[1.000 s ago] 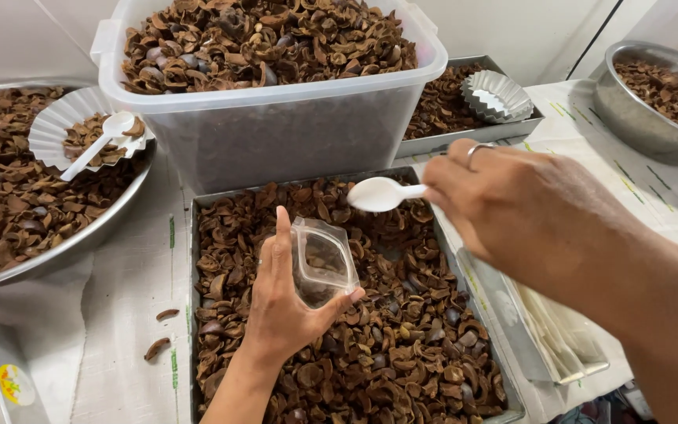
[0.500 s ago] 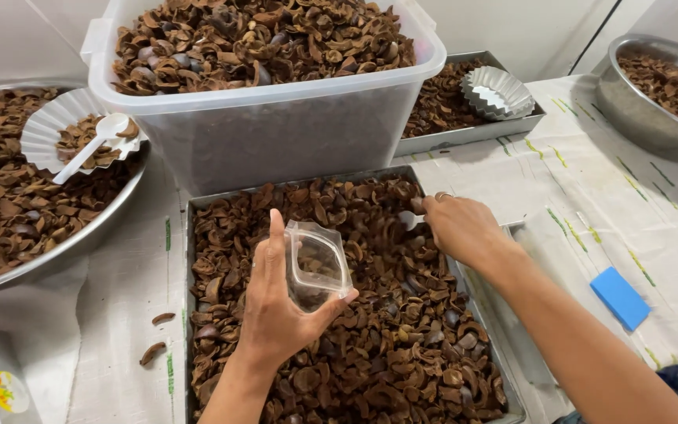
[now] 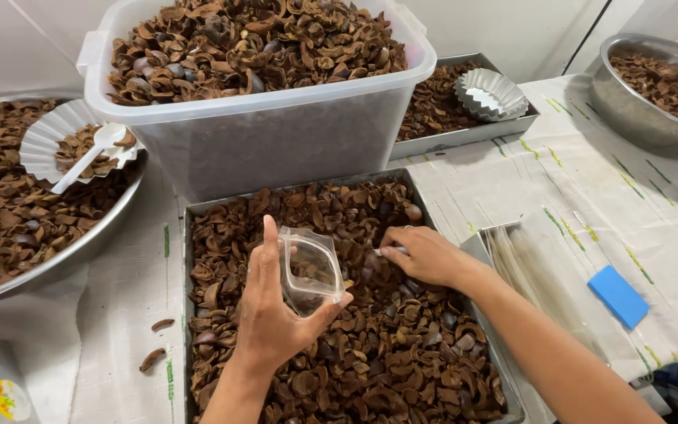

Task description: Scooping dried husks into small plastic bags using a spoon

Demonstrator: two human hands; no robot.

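My left hand [image 3: 272, 314] holds a small clear plastic bag [image 3: 311, 271] upright with its mouth open, over a metal tray [image 3: 184, 259] filled with brown dried shell pieces [image 3: 370, 361]. My right hand [image 3: 425, 255] is down in the tray just right of the bag. Its fingers are closed on a white spoon [image 3: 396, 251], of which only a sliver shows among the pieces. A few brown bits lie inside the bag.
A big clear plastic bin [image 3: 276, 133] heaped with the same pieces stands behind the tray. At left are a metal basin [image 3: 80, 243] and a fluted paper cup [image 3: 45, 137] with a second spoon [image 3: 92, 153]. At right lie clear bags [image 3: 527, 267], a blue block [image 3: 620, 296] and a metal bowl [image 3: 637, 110].
My right hand came down from above the tray with the spoon and moved left into the pieces, close to the bag. My left hand kept the bag in place.
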